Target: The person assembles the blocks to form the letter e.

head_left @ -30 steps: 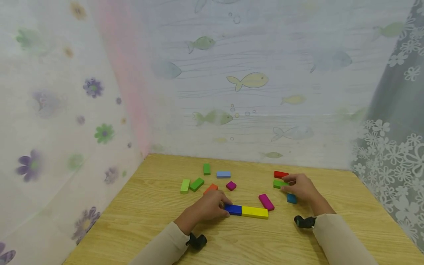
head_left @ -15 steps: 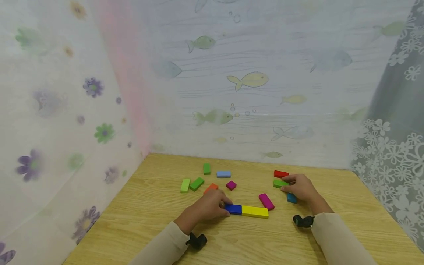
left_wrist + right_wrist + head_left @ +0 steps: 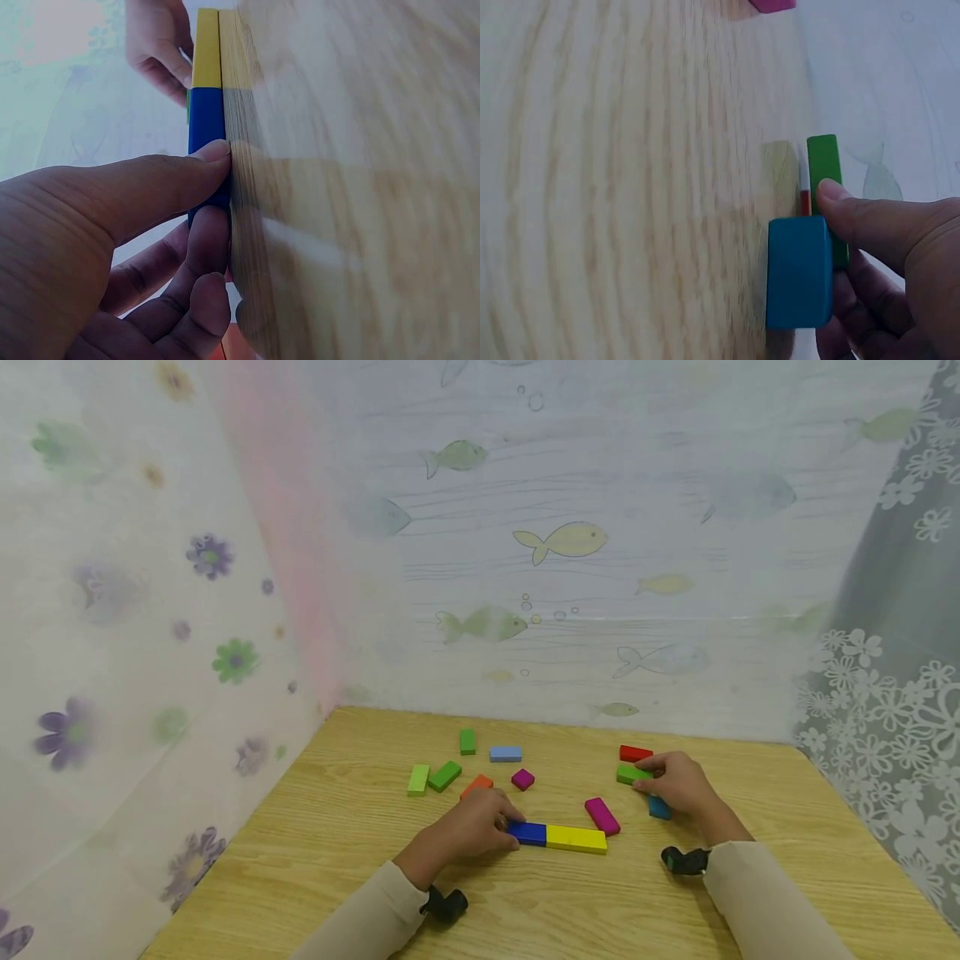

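My left hand (image 3: 468,822) pinches the left end of a dark blue block (image 3: 531,834), thumb on one side and fingers on the other. A yellow block (image 3: 576,839) lies end to end with the blue one, forming a straight row. My right hand (image 3: 681,783) pinches a green block (image 3: 825,161) between thumb and fingers; the fingers hide its right end. Close in front of that hand sits a teal-blue block (image 3: 799,274), partly covered in the head view. Just behind the green block is a red block (image 3: 636,752). I cannot tell whether the green block touches the table.
A magenta block (image 3: 602,816) lies just behind the yellow block. Farther back are a small magenta piece (image 3: 522,779), a light blue block (image 3: 506,754) and several green ones (image 3: 446,776). An orange block (image 3: 477,787) is partly behind my left hand. Patterned curtains border the wooden table (image 3: 525,910).
My right wrist has shifted very slightly left. Both hands keep their grips, and the blocks stay in practically the same places.
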The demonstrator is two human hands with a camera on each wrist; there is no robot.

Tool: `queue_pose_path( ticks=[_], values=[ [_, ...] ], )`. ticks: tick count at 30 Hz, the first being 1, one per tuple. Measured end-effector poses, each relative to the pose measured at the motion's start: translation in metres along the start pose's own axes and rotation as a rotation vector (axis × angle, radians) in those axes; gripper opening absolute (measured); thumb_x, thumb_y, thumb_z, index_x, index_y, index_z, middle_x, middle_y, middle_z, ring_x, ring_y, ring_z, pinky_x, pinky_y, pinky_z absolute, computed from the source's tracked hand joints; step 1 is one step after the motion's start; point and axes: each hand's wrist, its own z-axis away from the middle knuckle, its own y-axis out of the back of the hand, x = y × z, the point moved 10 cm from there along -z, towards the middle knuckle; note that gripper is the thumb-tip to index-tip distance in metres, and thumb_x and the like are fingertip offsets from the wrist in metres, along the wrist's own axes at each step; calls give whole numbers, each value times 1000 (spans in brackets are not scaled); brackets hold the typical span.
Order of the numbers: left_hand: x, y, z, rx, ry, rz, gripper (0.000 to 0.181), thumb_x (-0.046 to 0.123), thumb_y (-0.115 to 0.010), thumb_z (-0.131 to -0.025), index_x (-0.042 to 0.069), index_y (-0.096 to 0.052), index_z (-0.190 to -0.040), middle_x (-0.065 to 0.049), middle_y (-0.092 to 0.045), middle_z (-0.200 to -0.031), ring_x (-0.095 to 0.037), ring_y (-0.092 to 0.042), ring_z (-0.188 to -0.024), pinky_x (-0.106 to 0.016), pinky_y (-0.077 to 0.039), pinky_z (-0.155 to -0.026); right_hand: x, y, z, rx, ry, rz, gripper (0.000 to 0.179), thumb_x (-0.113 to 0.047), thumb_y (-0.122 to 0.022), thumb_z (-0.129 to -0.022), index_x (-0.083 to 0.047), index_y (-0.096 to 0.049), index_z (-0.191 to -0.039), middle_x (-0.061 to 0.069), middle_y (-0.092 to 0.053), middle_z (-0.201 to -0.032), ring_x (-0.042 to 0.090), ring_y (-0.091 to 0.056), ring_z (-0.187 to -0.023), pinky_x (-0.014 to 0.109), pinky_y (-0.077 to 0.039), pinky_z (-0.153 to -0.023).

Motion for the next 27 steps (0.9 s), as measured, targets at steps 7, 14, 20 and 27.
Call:
queue_pose_path(
  ticks=[7,14,20,27],
  values=[
    [0,1,1,4,-2,-3,34,17,-86,-86,12,-79,-119,5,-68,-109,2,-65,-86,-16,-54,-76,-6,-3,-3,16,-24,-28,44,-27,-78,-93,-2,-71,-129,24,-68,-127,33,-64,-106,50,-55,-91],
    [-1,-1,0,3,-5,-2,34,17,-86,-86,13,-79,-119,5,-69,-109,2,-65,-86,-16,-54,-76,-14,-3,0,26,-37,-61,44,-28,-77,-94,-4,-71,-131,25,-66,-130,37,-64,-111,49,-56,-89],
    [-1,-1,0,0,3,9,35,17,-86,-86,12,-79,-120,5,-69,-110,2,-65,-86,-16,-54,-76,-23,-4,4,40,-50,-85,42,-25,-75,-95,-6,-71,-131,24,-66,-132,38,-63,-115,48,-57,-91],
    [1,1,1,1,5,7,34,16,-86,-86,12,-79,-120,5,-69,-109,2,-65,-86,-16,-54,-76,-30,-11,4,35,-51,-97,39,-22,-76,-94,-6,-73,-129,19,-69,-127,33,-65,-111,45,-57,-89]
  ],
)
